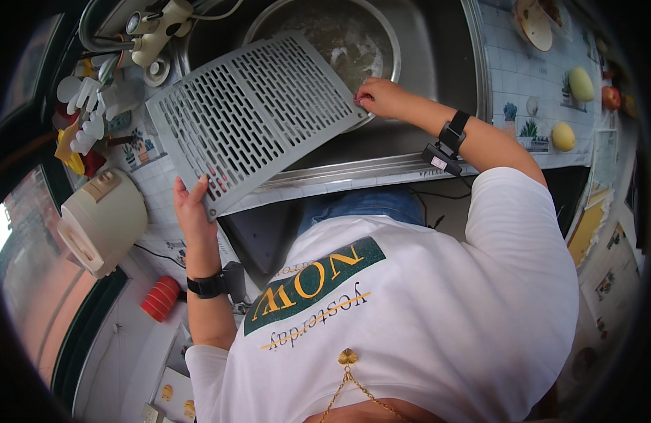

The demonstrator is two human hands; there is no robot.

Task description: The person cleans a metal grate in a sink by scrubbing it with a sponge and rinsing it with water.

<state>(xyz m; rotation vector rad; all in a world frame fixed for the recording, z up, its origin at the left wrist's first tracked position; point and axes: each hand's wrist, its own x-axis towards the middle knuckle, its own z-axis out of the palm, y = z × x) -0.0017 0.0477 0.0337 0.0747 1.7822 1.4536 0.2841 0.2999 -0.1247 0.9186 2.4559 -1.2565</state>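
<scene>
A flat grey slotted grille panel (pixel 256 106) is held at a tilt above the near left part of the sink, its near corner reaching past the counter edge. My left hand (pixel 190 206) grips the panel's near left corner, thumb on top, with fingers showing through the slots from beneath. At the panel's right corner, my right hand (pixel 381 98) has its fingers bent around a small pinkish thing that I cannot make out clearly. Below the panel, a round metal basin (pixel 395 47) of cloudy, foamy water stands in the stainless steel sink (pixel 436 63) and is partly hidden.
A faucet (pixel 159 34) rises at the back left. Utensils (pixel 87 100) and a cream appliance resembling a rice cooker (pixel 106 222) stand left. On the right counter are a bowl (pixel 532 26), two pale yellow fruits (pixel 581 83) and a red fruit (pixel 611 98). A cable (pixel 444 196) hangs near my right arm.
</scene>
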